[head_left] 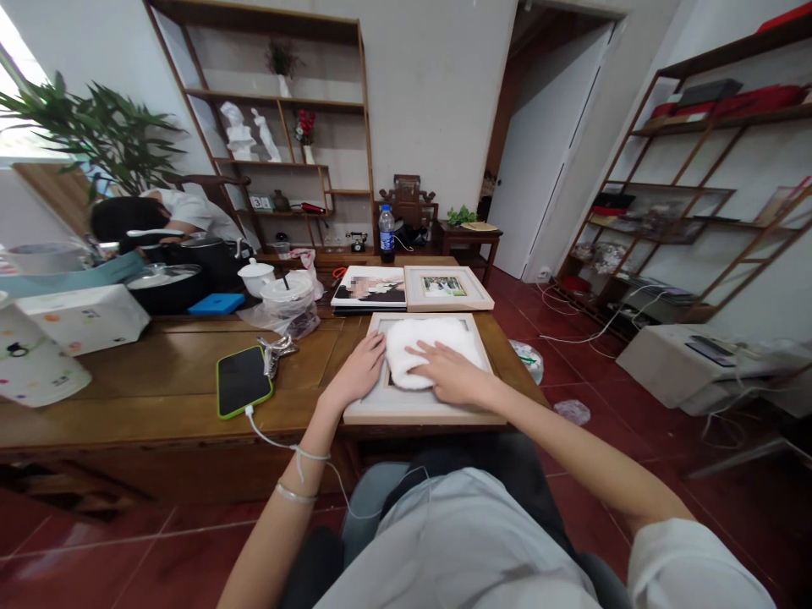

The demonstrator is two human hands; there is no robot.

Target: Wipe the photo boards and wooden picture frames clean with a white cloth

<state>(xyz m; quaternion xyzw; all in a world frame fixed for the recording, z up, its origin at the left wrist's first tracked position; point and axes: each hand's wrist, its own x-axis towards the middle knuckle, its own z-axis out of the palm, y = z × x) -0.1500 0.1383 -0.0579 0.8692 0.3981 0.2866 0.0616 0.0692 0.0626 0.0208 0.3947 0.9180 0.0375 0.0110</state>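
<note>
A light wooden picture frame (406,413) lies flat on the table in front of me. On its face is a folded white fluffy cloth (437,331), which covers most of the middle. My right hand (449,372) rests on top of this cloth with its fingers spread, pressing it against the frame. At the frame's left side, my left hand (364,365) lies with extended fingers on the border, their tips close to the cloth. The picture inside the frame is mostly hidden under the cloth and hand.
Behind lie a second framed picture (447,288) and a photo print (370,286). A phone (244,381) on a white cable is left of my arm. Cups, a tissue box (82,320) and pots (166,286) stand farther left, near a person (190,211) bending down. A bottle (386,234) stands behind.
</note>
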